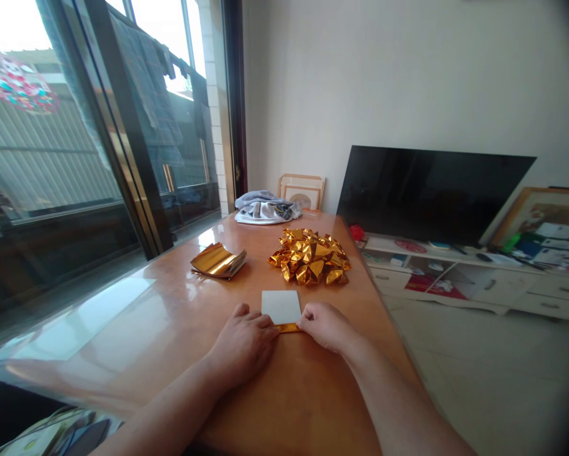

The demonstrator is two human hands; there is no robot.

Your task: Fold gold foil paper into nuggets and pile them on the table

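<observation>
A sheet of gold foil paper (281,306) lies on the table in front of me, pale side up, with its near edge folded over into a narrow gold strip. My left hand (250,335) presses on the left end of that strip, fingers bent and close together. At the strip's right end, my right hand (326,325) pinches the folded edge between thumb and curled fingers. Beyond the sheet rises a heap of folded gold paper pieces (311,256). To the left of the heap sits a stack of gold foil sheets (218,260), slightly curled.
The glossy wooden table (170,329) runs away from me. A bundle of cloth (268,209) rests at its far end, before some frames (303,189). On the right, a television (431,193) stands over a white cabinet (507,288). Glass doors (123,126) line the left.
</observation>
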